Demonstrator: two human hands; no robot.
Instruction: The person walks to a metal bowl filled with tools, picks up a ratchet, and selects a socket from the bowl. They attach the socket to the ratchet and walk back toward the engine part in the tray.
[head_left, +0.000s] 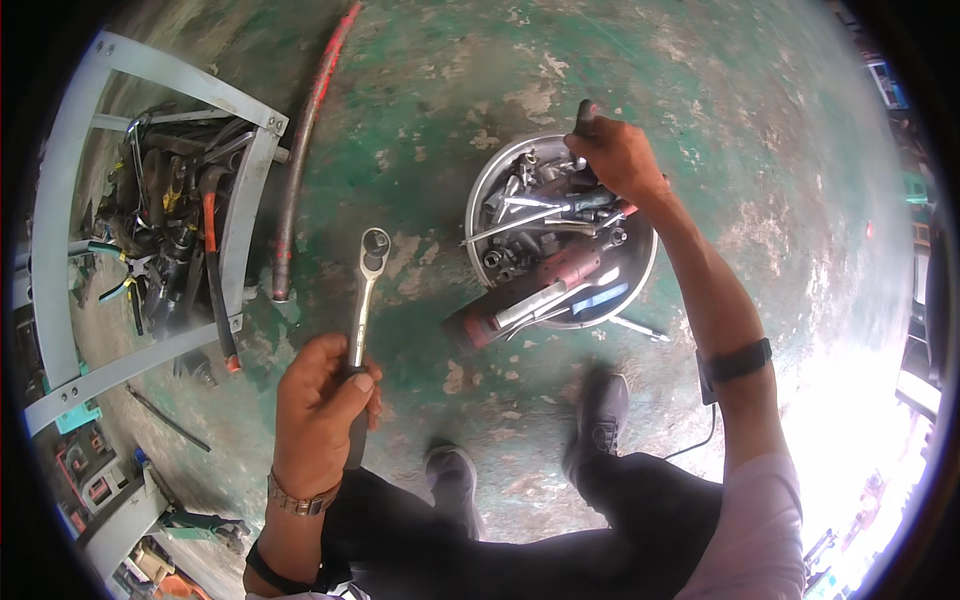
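My left hand (318,405) is closed round the dark grip of a ratchet wrench (365,300), whose round chrome head points away from me. My right hand (622,160) is closed on a dark-handled tool (586,112) above the far right rim of a round metal bowl (478,185). The handle's end sticks out past my thumb; the tool's other end is hidden. Sockets (512,262), screwdrivers (530,218) and other hand tools fill the bowl. A red and black power tool (530,290) lies across its near left rim.
Left stands a grey metal frame (150,75) with pliers (115,265), a hammer with an orange-and-black handle (212,260) and other tools inside. A long reddish bar (300,170) lies on the worn green floor (420,120). My shoes (603,415) are close to the bowl.
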